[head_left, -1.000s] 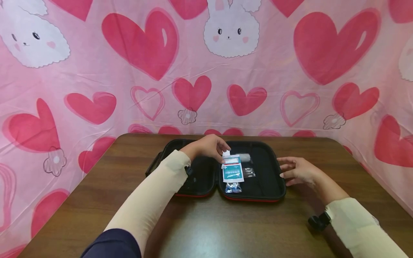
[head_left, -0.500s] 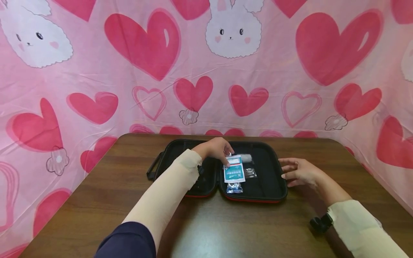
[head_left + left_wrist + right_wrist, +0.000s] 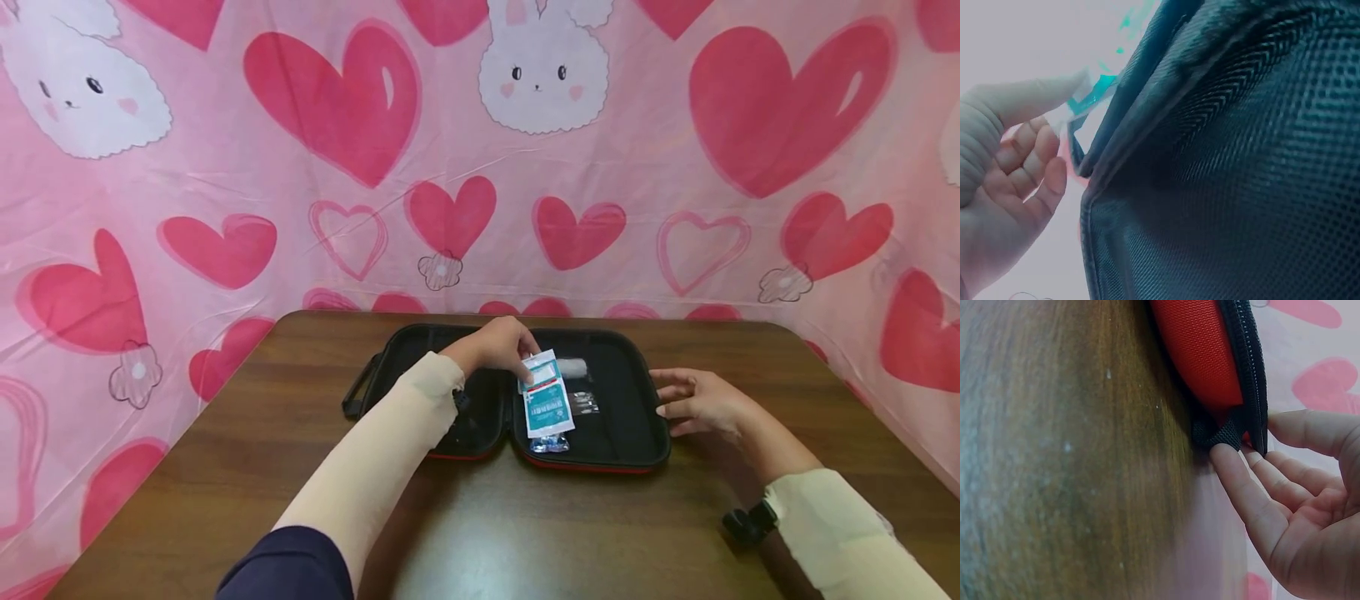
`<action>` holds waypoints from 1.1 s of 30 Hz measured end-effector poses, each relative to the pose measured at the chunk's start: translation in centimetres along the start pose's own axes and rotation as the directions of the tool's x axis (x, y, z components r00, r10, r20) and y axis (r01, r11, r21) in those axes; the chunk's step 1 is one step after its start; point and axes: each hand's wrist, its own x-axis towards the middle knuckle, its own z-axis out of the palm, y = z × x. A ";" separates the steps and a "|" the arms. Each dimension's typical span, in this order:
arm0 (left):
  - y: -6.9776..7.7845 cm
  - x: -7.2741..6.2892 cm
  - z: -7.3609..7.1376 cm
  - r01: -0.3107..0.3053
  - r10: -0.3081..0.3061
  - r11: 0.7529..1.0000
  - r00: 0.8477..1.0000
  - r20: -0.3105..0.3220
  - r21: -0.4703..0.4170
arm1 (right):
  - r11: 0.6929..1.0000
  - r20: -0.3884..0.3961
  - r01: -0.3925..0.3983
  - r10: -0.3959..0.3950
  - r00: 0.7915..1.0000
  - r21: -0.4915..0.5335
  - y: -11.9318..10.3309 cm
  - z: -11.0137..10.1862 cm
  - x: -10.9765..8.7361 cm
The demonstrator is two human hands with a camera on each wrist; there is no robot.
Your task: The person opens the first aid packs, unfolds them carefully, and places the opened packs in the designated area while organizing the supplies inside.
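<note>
In the head view my left hand (image 3: 501,343) pinches the top of a flat white-and-teal medical packet (image 3: 549,408) printed with a small white cross. The packet hangs tilted over the right half of an open black case (image 3: 626,400) with red outer edges. In the left wrist view, thumb and fingers meet at the packet (image 3: 1094,94) beside the case's dark mesh wall (image 3: 1222,187). My right hand (image 3: 701,402) touches the case's right edge. Seen from the right wrist, its thumb is at the zipper rim and a fingertip at a black fabric loop (image 3: 1225,434).
A clear-wrapped white roll (image 3: 573,368), a small clear packet (image 3: 583,403) of thin items and a blue-silver packet (image 3: 550,443) lie in the right half. The case handle (image 3: 360,387) sticks out left. All this rests on a wooden table (image 3: 495,533) before a pink curtain.
The left hand and packet shifted slightly right; the packet then rose a little and tilted, covering more of the blue-silver packet. The right hand stayed at the case edge.
</note>
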 end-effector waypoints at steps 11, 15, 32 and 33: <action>-0.5 -1.2 -1.3 0.018 -0.024 0.975 0.999 -0.028 -0.222 | 1.000 -0.003 -0.001 0.001 1.000 -0.002 0.1 -0.1 -0.1; -0.7 -1.7 -1.7 0.015 -0.023 0.967 0.999 -0.029 -0.253 | 1.000 -0.002 -0.004 0.004 1.000 0.003 0.2 -0.1 -0.1; -4.0 -5.7 -3.7 0.082 -0.131 0.805 0.991 -0.040 -0.587 | 1.000 -0.006 0.005 -0.005 1.000 -0.004 0.2 0.0 0.1; -4.3 -5.9 -3.8 0.083 -0.138 0.799 0.989 -0.047 -0.596 | 1.000 -0.004 0.009 -0.009 1.000 -0.007 0.2 0.0 0.1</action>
